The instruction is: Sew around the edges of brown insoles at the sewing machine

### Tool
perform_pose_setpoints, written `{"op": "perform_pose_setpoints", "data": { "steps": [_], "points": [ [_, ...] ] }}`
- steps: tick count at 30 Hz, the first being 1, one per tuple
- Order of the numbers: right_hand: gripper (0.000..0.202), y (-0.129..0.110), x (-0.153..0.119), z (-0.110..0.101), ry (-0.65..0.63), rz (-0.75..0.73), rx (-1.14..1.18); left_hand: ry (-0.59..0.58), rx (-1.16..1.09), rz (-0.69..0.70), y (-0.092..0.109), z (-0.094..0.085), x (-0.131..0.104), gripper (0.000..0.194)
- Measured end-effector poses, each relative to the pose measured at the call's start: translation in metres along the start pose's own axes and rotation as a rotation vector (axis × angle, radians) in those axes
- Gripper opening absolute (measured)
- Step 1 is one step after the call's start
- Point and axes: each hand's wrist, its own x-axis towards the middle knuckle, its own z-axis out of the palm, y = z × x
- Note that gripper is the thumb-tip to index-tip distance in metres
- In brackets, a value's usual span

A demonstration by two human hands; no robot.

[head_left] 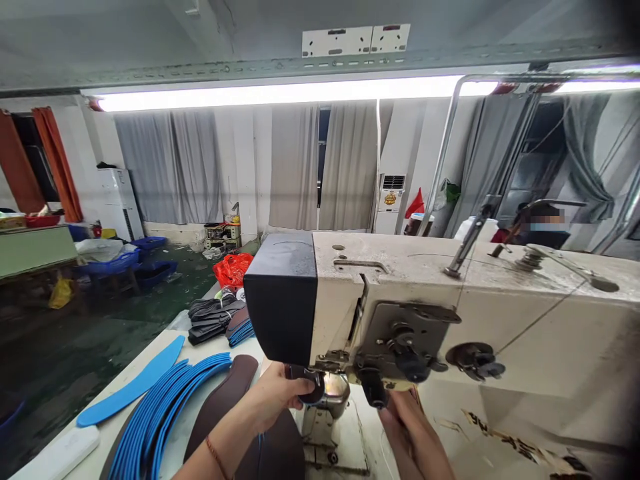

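A white sewing machine with a black end cover stands in front of me. My left hand reaches in beneath its head, thumb and fingers closed on a dark curved piece beside the rounded metal post. My right hand is on the other side of the post, under the machine head; its fingers are mostly hidden, so what they hold does not show. Below my left forearm lie dark brown curved panels.
A fanned stack of blue-edged curved pieces and a single blue strip lie at left on the table. Bundled dark pieces and a red plastic bag are behind. A person sits at the back right.
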Motion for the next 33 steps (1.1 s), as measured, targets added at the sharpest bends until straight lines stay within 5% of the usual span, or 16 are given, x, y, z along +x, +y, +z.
{"op": "perform_pose_setpoints", "data": {
  "steps": [6,10,14,19,33],
  "points": [
    [0.028,0.011,0.011,0.026,-0.075,-0.149,0.052,-0.015,0.027,-0.038,0.008,-0.005,0.001,0.022],
    [0.041,0.015,-0.007,0.033,-0.077,-0.195,0.037,-0.014,0.022,-0.035,0.008,-0.004,0.002,0.022],
    [0.059,-0.006,-0.005,0.036,-0.213,-0.233,0.091,-0.007,-0.003,0.004,0.002,-0.002,0.0,0.028],
    [0.054,-0.021,0.009,0.04,-0.268,-0.182,0.132,0.014,-0.057,0.022,-0.005,0.0,-0.001,0.038],
    [0.043,-0.007,0.002,0.049,-0.292,-0.117,0.223,0.205,-0.153,0.025,-0.005,0.02,-0.011,0.025]
  ]
}}
